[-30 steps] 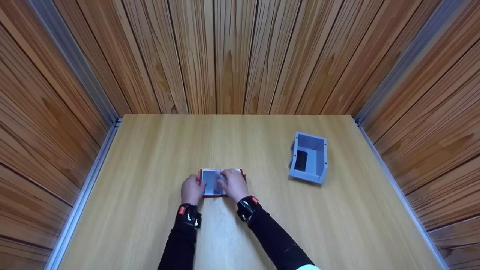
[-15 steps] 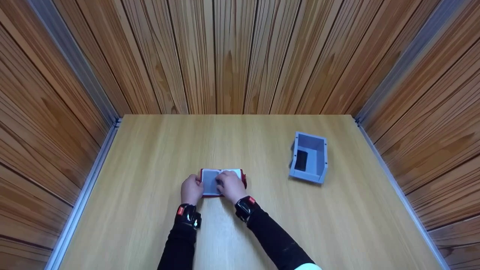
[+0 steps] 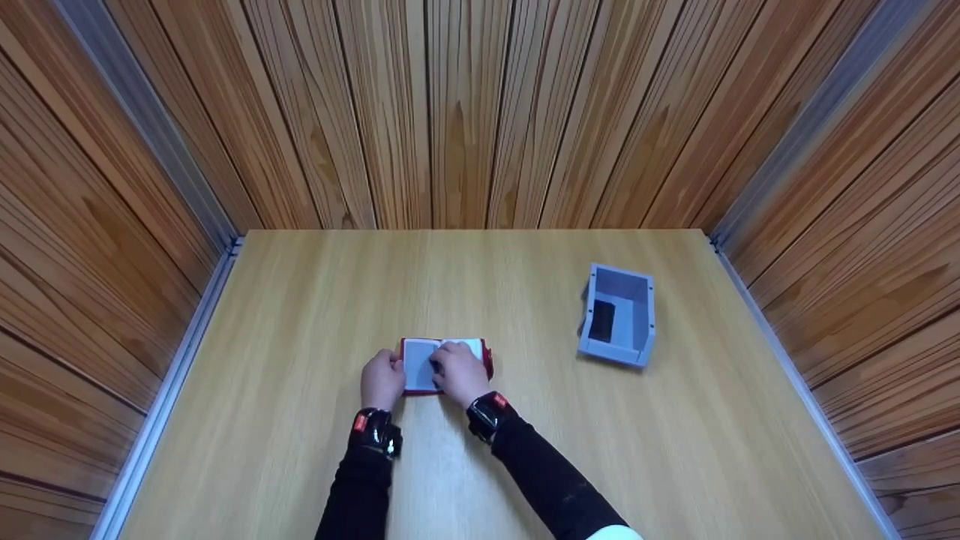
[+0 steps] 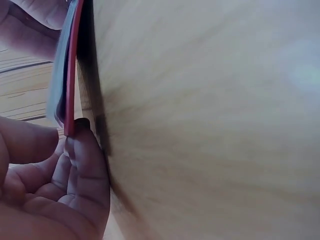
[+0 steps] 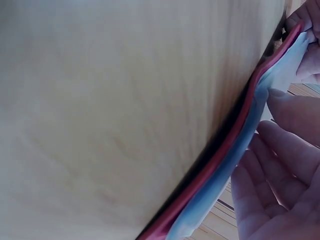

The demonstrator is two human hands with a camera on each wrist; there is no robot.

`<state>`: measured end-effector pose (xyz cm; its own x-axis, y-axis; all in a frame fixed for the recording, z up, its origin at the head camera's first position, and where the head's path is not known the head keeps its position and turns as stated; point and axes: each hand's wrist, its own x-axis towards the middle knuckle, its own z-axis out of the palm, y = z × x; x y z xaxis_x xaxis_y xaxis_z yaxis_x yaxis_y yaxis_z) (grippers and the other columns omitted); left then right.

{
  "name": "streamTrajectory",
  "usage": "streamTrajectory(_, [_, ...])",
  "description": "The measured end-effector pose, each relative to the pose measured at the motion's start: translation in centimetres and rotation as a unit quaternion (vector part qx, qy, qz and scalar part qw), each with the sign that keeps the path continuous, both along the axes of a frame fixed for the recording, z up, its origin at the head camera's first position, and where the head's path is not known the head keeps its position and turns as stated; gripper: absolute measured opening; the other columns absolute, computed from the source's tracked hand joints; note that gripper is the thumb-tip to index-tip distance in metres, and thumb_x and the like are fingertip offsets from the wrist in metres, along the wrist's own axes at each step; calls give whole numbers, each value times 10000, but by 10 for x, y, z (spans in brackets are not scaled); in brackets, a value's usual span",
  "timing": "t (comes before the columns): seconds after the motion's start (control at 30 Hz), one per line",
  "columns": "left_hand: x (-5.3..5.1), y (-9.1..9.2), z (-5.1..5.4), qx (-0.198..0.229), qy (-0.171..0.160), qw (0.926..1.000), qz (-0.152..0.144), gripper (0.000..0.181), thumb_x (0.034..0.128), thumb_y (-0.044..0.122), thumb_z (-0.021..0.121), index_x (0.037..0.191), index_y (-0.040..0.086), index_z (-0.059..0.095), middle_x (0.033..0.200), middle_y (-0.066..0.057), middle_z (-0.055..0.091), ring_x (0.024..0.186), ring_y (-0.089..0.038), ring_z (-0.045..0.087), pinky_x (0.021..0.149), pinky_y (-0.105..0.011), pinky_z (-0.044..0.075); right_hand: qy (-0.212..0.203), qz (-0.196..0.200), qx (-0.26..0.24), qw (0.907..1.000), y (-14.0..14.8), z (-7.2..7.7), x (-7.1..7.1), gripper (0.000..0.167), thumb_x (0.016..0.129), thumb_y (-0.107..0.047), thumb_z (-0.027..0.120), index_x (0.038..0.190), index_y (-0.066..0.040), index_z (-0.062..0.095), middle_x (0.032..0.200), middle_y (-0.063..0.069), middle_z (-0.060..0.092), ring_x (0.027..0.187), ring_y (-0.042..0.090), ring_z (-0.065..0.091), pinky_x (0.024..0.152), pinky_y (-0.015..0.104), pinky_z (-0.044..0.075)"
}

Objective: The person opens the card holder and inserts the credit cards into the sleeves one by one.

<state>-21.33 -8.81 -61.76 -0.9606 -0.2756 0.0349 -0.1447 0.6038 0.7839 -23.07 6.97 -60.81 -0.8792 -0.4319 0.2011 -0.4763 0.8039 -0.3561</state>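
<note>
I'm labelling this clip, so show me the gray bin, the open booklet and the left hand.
gray bin (image 3: 613,353): head view, near rim
open booklet (image 3: 418,367): head view, left page
left hand (image 3: 382,381): head view, hand's back

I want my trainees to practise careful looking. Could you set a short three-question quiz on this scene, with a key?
1. Multiple choice: What colour is the cover of the open booklet?
A) Green
B) Red
C) Yellow

2. True or false: In the head view, the gray bin stands to the right of the booklet.

3. Fill in the blank: The ____ hand pinches the booklet's edge, while the other hand touches its pages.

Key:
1. B, red.
2. True.
3. Left: the left hand pinches the edge; the right hand is at the pages.
</note>
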Motion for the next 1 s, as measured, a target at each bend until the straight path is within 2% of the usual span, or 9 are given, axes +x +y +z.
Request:
streamTrajectory(0.13, [0, 0, 3, -29, -115, 9999, 32, 129, 919, 37, 598, 950, -77, 650, 893, -201, 677, 850, -367, 636, 770, -482, 487, -24, -38, 16, 10000, -1, 0, 0, 243, 801, -131, 793, 1033, -85, 736, 1054, 51, 660, 975, 243, 594, 830, 345, 500])
streamTrajectory(0.3, [-1, 0, 10, -82, -490, 9987, 107, 172, 923, 104, 647, 989, -55, 647, 904, -162, 671, 866, -328, 633, 778, -455, 491, 6, -57, 39, 10000, -1, 0, 0, 245, 799, -134, 792, 1033, -94, 738, 1058, 53, 664, 978, 242, 599, 835, 343, 503])
streamTrajectory(0.5, [-2, 1, 16, -330, -274, 9990, 108, 196, 877, 114, 708, 934, -59, 637, 824, -145, 651, 806, -333, 626, 740, -460, 482, 245, -25, 84, 9997, 0, -1, 0, 239, 778, -143, 805, 1005, -104, 741, 1025, 47, 669, 957, 242, 608, 812, 340, 507])
streamTrajectory(0.57, [-2, 2, 17, -336, -318, 9989, 73, 202, 869, 124, 719, 908, -54, 631, 797, -131, 639, 778, -321, 617, 715, -449, 476, 245, -33, 50, 9997, 1, -1, 0, 243, 776, -139, 808, 1006, -101, 742, 1028, 49, 669, 957, 243, 607, 810, 341, 508])
streamTrajectory(0.73, [-3, 4, 16, -287, -561, 9980, -4, 212, 854, 126, 737, 905, -42, 618, 807, -119, 633, 775, -300, 608, 708, -428, 469, 147, -48, 7, 9999, 1, 0, 0, 240, 787, -131, 801, 1016, -93, 741, 1036, 48, 666, 960, 239, 599, 809, 339, 507])
streamTrajectory(1.0, [-4, 5, 10, -89, -499, 9987, -23, 217, 828, 76, 752, 933, -61, 620, 839, -138, 648, 811, -313, 619, 749, -439, 482, -23, -44, 19, 10000, 1, 1, 0, 251, 803, -129, 795, 1043, -87, 736, 1073, 52, 663, 999, 242, 596, 847, 342, 502])
